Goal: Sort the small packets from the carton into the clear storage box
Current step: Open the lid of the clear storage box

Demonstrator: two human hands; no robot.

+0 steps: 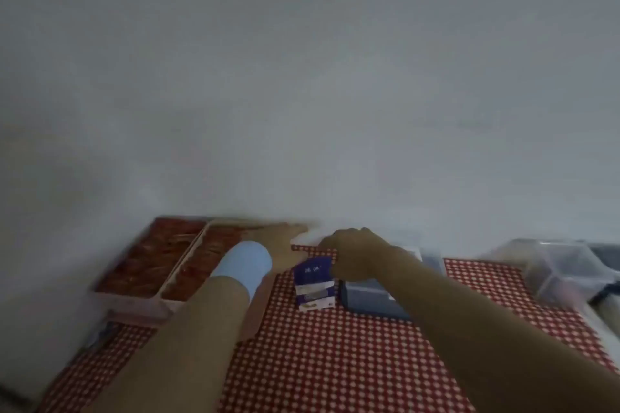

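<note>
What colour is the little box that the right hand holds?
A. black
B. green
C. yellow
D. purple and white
D: the little box gripped at its top by the right hand is purple above and white below, and it stands on the checked cloth.

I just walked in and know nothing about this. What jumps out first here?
A red-and-white checked cloth fills the lower view under a blank wall. At its middle the right hand curls round the top of a purple-and-white carton, while the left hand, a pale blue cuff at its wrist, stretches flat beside a clear divided tray of reddish things at far left.
</note>
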